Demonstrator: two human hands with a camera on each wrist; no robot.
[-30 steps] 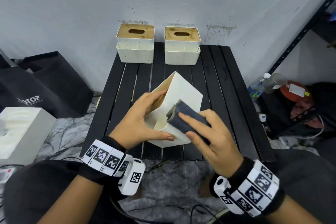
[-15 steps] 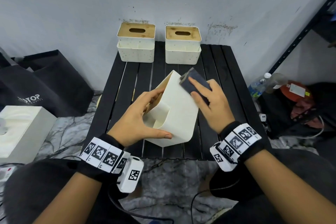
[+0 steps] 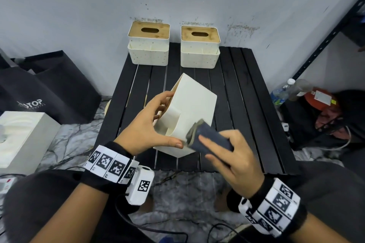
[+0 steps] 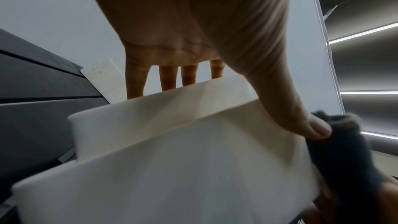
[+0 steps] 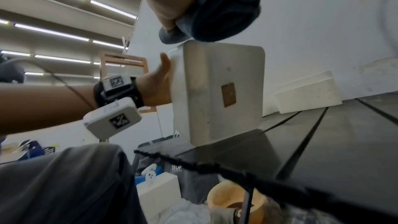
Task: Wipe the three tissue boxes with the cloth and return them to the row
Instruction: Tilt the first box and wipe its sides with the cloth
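Head view: I have one box (image 3: 189,112) tipped up on a corner at the middle of the table (image 3: 243,108), toward its near edge. My left hand (image 3: 146,126) grips it, fingers curled over the wooden top face and thumb laid along the lower front side. My right hand (image 3: 235,156) holds the folded cloth (image 3: 209,138), fingers curled over it, and presses it on the lower right part of the upturned white side, just beside the left thumb tip.

Two more boxes stand upright at the far edge, against the wall: the left box (image 3: 148,45) and the right box (image 3: 199,47), well apart from the one in hand. The row has room at its right end. I cannot tell which of the pair has been wiped.

Right wrist view shows the base of the held box (image 5: 224,91) with only one low corner on the table, cloth (image 5: 215,13) at its upper edge.

Risks noted:
- Support is one corner plus one hand. A hard stroke toward the near edge could pivot the box out of my grip and over that edge.
- Cloth and left thumb are touching. The next pass may snag the thumb and loosen the hold.
- The lid (image 3: 171,92) faces sideways under my fingers. If it fits loosely, tilting further could let it slip off.
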